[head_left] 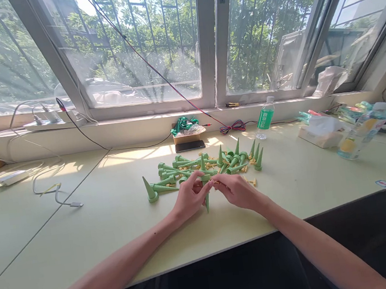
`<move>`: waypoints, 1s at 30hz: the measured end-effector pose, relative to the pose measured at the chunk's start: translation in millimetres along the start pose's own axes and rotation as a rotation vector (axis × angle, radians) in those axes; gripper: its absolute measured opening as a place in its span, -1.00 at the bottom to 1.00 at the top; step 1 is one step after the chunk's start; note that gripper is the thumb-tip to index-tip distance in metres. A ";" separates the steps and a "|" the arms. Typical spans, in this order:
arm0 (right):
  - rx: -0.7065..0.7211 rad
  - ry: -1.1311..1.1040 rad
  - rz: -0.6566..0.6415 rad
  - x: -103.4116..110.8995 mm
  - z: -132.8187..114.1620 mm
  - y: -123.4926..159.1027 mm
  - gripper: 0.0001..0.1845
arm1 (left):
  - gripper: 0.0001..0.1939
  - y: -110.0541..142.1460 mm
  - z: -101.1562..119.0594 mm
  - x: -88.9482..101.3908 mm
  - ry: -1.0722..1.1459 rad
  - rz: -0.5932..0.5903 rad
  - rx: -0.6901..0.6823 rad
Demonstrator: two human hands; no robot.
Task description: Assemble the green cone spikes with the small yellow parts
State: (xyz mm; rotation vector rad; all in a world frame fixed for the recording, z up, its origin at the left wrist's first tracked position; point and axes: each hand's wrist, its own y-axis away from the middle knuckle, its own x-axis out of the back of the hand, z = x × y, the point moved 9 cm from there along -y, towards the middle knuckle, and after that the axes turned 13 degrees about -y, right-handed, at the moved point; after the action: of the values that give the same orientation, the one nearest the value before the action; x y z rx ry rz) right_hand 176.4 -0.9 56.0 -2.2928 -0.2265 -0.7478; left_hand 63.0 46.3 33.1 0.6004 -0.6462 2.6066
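Observation:
Near the front of the table, my left hand (190, 196) is closed around a green plant watering spike (207, 203), its pointed tip down and its collar between thumb and fingers. My right hand (239, 189) pinches at the side of that collar, fingertips close to the left thumb. Between the right fingertips a small yellow piece (215, 182) shows, mostly hidden. Just beyond both hands lies a pile of green spikes (168, 172) mixed with small yellow parts (253, 182). Several spikes stand point up, such as the one at the left, a green cone (150, 192).
Behind the pile are a black phone (189, 146) and a small cardboard box (189, 138) of green items. A green-labelled bottle (265, 117) stands back right. Farther right are a tissue box (320, 133) and another bottle (364, 134). Cables (57, 193) lie at left.

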 end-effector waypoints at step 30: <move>-0.140 -0.154 0.110 9.8 14.4 -1.3 -0.82 | -0.70 2.0 4.9 -10.2 0.076 -0.096 -0.039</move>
State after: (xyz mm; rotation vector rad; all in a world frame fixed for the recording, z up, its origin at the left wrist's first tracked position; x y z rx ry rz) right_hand 190.4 9.3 53.9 -2.4764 -0.1201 -0.5468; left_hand 72.2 39.5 31.3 0.5050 -0.6271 2.5082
